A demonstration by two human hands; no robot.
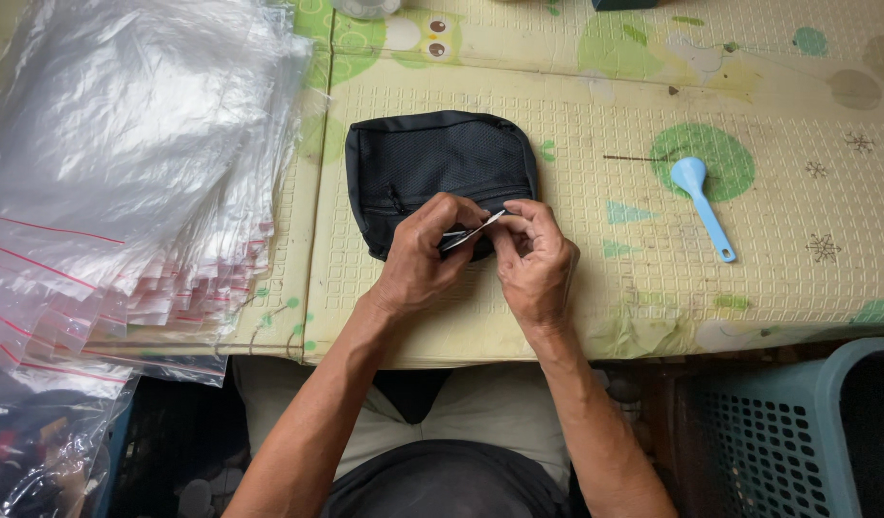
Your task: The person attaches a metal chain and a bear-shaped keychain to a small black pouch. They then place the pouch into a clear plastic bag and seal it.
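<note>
Your left hand (425, 251) and right hand (533, 259) sit close together over black pouch (440, 173), no gap between them. Left side blocked by stack of clear bags (126, 173). To right, open mat (595, 288), only blue spoon (703, 203) lies there. Teal basket (787, 432) stands below table edge, right.

A pale yellow play mat (595, 307) with cartoon prints carries a black mesh pouch (432, 163) directly beneath the pinching fingers, a stack of clear zip bags (126, 182) well left of them, and a blue spoon (703, 203) off to the right
</note>
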